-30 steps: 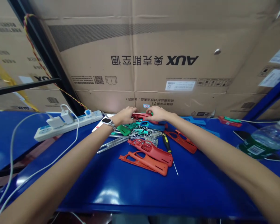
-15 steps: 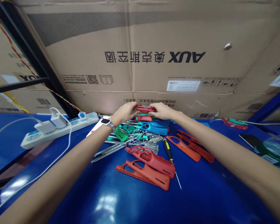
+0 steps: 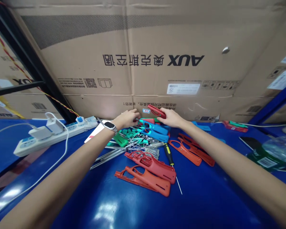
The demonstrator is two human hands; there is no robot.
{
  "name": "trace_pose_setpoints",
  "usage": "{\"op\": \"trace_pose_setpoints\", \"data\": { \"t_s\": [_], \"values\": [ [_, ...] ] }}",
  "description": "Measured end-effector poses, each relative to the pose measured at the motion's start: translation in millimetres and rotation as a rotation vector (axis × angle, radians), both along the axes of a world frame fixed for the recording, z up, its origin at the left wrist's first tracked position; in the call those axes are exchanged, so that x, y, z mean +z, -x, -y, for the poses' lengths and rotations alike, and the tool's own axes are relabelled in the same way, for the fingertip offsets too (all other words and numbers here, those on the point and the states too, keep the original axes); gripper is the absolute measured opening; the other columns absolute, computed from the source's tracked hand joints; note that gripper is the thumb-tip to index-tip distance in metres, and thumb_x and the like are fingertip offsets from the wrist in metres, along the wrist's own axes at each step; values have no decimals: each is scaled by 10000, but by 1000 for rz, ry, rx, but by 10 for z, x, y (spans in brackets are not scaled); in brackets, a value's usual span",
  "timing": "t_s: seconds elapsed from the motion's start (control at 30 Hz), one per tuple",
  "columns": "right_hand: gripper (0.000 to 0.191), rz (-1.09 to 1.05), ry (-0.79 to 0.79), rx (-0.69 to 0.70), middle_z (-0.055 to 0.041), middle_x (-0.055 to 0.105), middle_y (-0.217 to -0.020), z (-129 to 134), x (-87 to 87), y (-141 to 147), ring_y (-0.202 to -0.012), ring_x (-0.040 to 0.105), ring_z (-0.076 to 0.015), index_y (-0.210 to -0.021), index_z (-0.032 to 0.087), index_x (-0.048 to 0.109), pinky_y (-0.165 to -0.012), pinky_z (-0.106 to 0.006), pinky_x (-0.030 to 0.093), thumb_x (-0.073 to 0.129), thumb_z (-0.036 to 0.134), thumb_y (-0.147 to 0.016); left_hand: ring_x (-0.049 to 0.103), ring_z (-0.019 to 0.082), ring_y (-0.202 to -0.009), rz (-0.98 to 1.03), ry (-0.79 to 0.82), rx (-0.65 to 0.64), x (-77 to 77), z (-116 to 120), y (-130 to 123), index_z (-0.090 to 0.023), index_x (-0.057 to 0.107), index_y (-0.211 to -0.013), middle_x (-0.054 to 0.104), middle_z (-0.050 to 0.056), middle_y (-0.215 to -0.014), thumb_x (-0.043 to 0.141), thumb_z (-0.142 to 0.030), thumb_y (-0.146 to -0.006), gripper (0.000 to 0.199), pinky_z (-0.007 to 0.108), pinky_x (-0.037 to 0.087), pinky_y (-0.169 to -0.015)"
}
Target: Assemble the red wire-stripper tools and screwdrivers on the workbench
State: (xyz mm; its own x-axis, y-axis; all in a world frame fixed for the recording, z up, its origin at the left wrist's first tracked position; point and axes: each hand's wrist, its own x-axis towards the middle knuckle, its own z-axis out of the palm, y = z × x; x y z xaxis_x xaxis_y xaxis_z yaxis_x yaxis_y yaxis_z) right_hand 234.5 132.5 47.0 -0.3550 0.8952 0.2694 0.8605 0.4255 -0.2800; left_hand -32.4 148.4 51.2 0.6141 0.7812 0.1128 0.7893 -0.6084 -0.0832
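Note:
My right hand (image 3: 171, 117) grips a red plastic lighter casing (image 3: 156, 111), lifted and tilted in front of the carton. My left hand (image 3: 128, 119) is at the back of the pile, fingers curled in; anything between its fingertips is too small to make out. Beneath and between the hands lie blue casings (image 3: 156, 131), a green casing (image 3: 120, 139), small green parts, wired pieces (image 3: 139, 140) and metal tubes (image 3: 107, 157). Nearer to me rest red casings (image 3: 154, 163) and orange casings (image 3: 154, 180). A black-and-yellow screwdriver (image 3: 168, 154) lies beside them.
A large cardboard carton (image 3: 143, 38) stands upright behind the blue table (image 3: 200, 197). On the left is a power strip (image 3: 54, 136) with white chargers and a cable. More orange-red casings (image 3: 188, 152) lie under my right forearm. A plastic bottle (image 3: 271, 156) lies at far right.
My hands have moved apart. The red casing, previously between both hands, is now in my right hand alone, raised and tilted. My left hand has shifted down toward the pile. The view moved slightly.

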Motion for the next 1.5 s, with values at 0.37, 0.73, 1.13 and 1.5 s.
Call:
{"op": "trace_pose_setpoints", "data": {
  "t_s": [0.37,0.73,1.13,1.5],
  "values": [
    [391,-46,23,15,-91,715,-947,117,-27,110,-818,644,-257,-1059,235,670,-671,-344,425,626,563,-850,657,276,-1006,160,-99,-75,26,-11,61,-152,686,-1053,666,125,-1077,493,-298,-1013,245,379,503,-881],
    [289,-56,29,-30,-62,723,-915,-52,-5,99,-828,648,-251,-1026,229,657,-676,-329,424,691,413,-805,564,307,-1114,411,-430,-11,-80,213,80,-157,609,-1079,597,150,-1159,544,-199,-961,142,467,496,-964],
    [368,-31,201,-27,-57,743,-897,-37,-48,236,-836,671,-271,-946,248,748,-671,-342,442,802,514,-696,686,261,-1008,104,-20,-17,-113,-88,-7,-196,717,-982,751,73,-1030,681,-181,-852,136,362,497,-908],
    [255,-76,166,-51,-49,751,-818,-111,152,94,-796,683,-255,-840,224,746,-683,-346,466,798,437,-710,556,370,-1139,434,-499,227,-135,100,-55,-149,619,-1055,613,193,-1181,676,-319,-908,231,523,487,-957]
  ]
}}
